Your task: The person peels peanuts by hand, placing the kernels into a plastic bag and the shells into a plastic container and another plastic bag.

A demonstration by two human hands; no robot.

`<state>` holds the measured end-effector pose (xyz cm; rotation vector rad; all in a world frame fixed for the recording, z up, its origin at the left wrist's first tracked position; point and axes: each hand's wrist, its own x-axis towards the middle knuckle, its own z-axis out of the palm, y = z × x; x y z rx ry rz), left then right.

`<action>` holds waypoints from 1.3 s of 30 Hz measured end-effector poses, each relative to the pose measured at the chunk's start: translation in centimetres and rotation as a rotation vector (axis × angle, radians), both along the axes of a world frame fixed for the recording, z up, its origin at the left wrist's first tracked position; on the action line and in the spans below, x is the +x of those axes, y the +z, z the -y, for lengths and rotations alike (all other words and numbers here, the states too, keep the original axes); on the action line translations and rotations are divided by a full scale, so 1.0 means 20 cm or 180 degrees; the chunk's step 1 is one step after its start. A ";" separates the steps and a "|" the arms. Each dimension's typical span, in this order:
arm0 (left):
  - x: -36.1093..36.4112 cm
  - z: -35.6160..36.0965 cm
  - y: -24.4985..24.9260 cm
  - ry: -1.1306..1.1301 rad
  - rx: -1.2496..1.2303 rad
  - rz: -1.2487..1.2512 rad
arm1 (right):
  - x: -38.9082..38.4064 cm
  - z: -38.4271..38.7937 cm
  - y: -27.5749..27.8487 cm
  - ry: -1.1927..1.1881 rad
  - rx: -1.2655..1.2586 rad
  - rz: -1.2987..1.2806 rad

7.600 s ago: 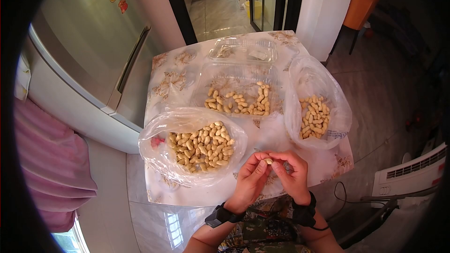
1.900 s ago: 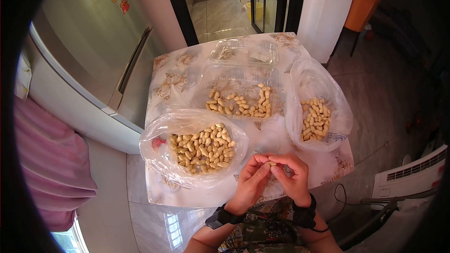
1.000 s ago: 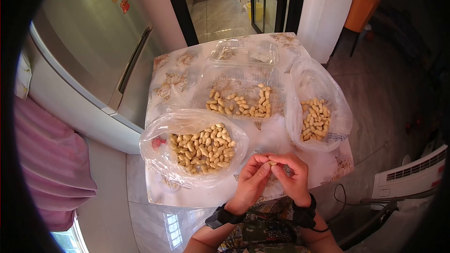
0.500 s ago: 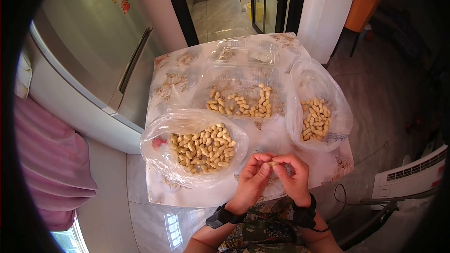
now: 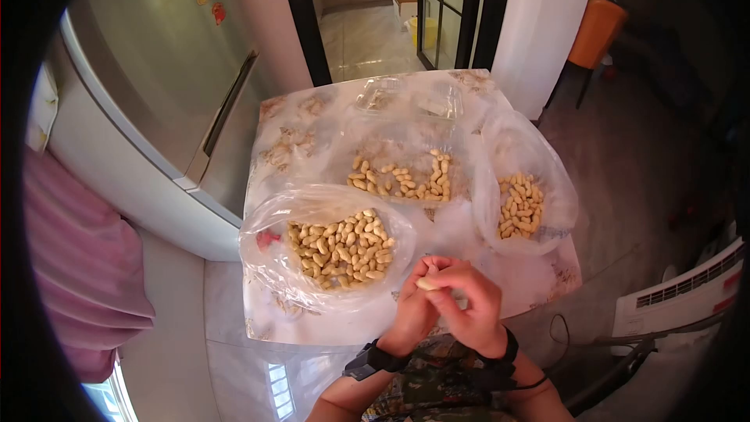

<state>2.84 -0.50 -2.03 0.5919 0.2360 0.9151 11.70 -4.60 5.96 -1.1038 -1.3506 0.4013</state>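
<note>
My two hands meet above the table's front edge. A pale peanut (image 5: 427, 284) shows between the thumb and finger of my right hand (image 5: 475, 309), which crosses partly over the left. My left hand (image 5: 414, 314) is curled closed against it, and what its fingers hold is hidden. To the left of my hands, an open plastic bag (image 5: 262, 266) holds a large heap of peanuts (image 5: 344, 250). A smaller heap of peanuts (image 5: 519, 207) lies in another plastic bag (image 5: 558, 180) on the right. Between the bags, a clear plastic tray (image 5: 465, 164) holds several peanuts (image 5: 402, 177) along its near side.
At the table's far end lies a clear plastic lid (image 5: 441, 101). A flowered cloth (image 5: 285, 144) covers the table. A fridge (image 5: 168, 70) stands close on the left, an orange chair (image 5: 598, 31) at the back right, a white appliance (image 5: 672, 297) at the lower right.
My right hand has moved left and now overlaps my left hand. The peanut shows more plainly between the fingers. The camera view has shifted slightly.
</note>
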 end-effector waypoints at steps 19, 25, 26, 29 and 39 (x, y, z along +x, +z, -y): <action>-0.01 -0.06 -0.06 -0.0209 0.0144 0.0168 | -0.24 -0.27 0.00 0.0352 0.0284 0.1321; -0.01 0.04 0.09 0.0247 -0.0819 -0.0198 | -0.05 -0.23 0.02 0.0149 0.0022 0.1458; -0.02 0.02 -0.03 0.0013 -0.0502 -0.0023 | 0.02 -0.23 0.01 -0.0152 -0.0031 0.1394; 0.00 0.00 0.02 -0.0019 -0.0245 0.0153 | 0.14 -0.23 -0.01 -0.0572 -0.0174 0.1295; -0.01 -0.01 0.01 -0.0092 -0.0353 0.0139 | 0.15 -0.24 -0.05 -0.0325 -0.0657 0.0663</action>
